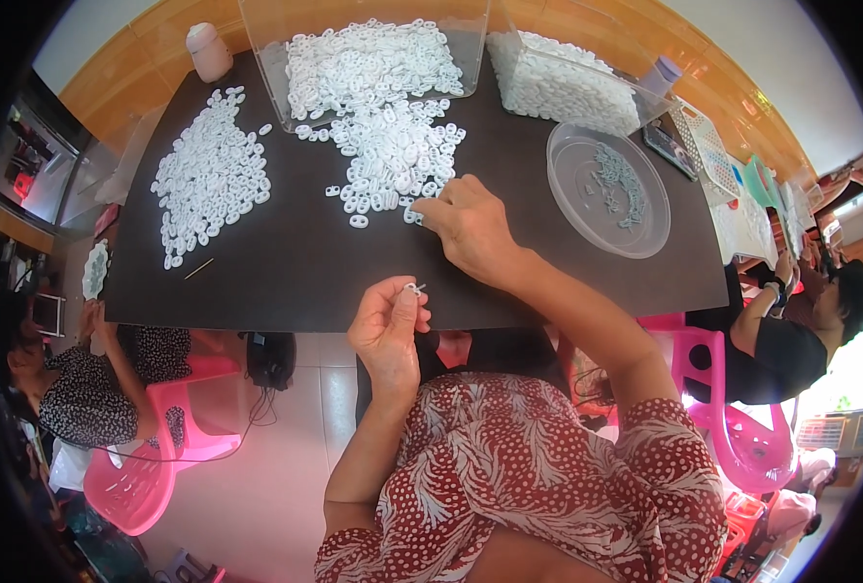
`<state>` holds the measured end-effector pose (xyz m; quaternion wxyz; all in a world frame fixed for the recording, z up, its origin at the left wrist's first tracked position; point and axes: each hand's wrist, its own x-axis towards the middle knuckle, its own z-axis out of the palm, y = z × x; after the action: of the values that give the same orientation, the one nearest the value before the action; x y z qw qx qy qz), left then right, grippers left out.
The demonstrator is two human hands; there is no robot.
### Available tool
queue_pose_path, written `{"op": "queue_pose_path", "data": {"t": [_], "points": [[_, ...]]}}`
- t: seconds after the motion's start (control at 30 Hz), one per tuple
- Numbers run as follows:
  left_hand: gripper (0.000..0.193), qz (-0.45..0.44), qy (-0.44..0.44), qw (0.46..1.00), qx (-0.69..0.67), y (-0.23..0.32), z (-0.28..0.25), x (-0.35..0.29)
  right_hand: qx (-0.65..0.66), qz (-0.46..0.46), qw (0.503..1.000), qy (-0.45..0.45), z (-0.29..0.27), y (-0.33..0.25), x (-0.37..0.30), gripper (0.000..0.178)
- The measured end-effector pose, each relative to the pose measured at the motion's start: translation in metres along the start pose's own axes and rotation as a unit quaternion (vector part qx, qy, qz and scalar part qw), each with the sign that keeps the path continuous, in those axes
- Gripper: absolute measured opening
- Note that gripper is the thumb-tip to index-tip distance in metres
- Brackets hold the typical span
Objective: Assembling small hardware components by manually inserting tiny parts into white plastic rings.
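Note:
Just off the table's front edge, my left hand (389, 330) pinches a small white plastic piece (414, 289) between thumb and fingers. My right hand (470, 231) is at the near right edge of the middle pile of white two-holed plastic pieces (393, 151), its fingers drawn together and pointing down. A loose white piece lies right by its fingertips; whether the fingers grip one is hidden. The middle pile spills from a clear bin (373, 63) tipped toward me. Another heap of white pieces (213, 180) spreads over the table's left side.
A round clear tray (560, 199) with small grey-green parts (626, 185) lies at right. Behind it stand a filled clear box (568, 87) and a phone (670, 151). A thin stick (199, 268) lies front left. Other people sit at left and right near pink chairs (174, 437).

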<state>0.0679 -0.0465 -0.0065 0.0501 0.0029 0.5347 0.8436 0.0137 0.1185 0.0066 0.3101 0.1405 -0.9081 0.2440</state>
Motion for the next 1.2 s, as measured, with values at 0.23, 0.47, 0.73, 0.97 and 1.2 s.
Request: {"op": "queue_pose_path", "data": {"t": [0.23,0.47,0.73,0.97,1.2], "points": [[0.012,0.0,-0.003,1.0,-0.008,0.001,-0.002,0.0,-0.067,-0.021,0.997,-0.036,0.003,0.014,0.0,0.014],[0.012,-0.011,0.004,1.0,0.003,0.004,0.0,0.001,-0.054,-0.037,0.997,-0.048,0.016,0.003,0.014,0.007],[0.013,-0.014,0.0,1.0,0.0,0.005,-0.002,0.001,-0.076,-0.064,0.993,-0.069,0.024,-0.006,0.013,0.015],[0.013,-0.013,-0.006,1.0,-0.009,0.004,-0.004,0.001,-0.064,-0.056,0.994,-0.072,0.02,-0.008,0.007,0.015],[0.015,-0.008,-0.006,1.0,-0.026,0.006,-0.004,0.001,0.013,-0.063,0.996,-0.062,0.015,-0.015,0.005,0.014]]}}
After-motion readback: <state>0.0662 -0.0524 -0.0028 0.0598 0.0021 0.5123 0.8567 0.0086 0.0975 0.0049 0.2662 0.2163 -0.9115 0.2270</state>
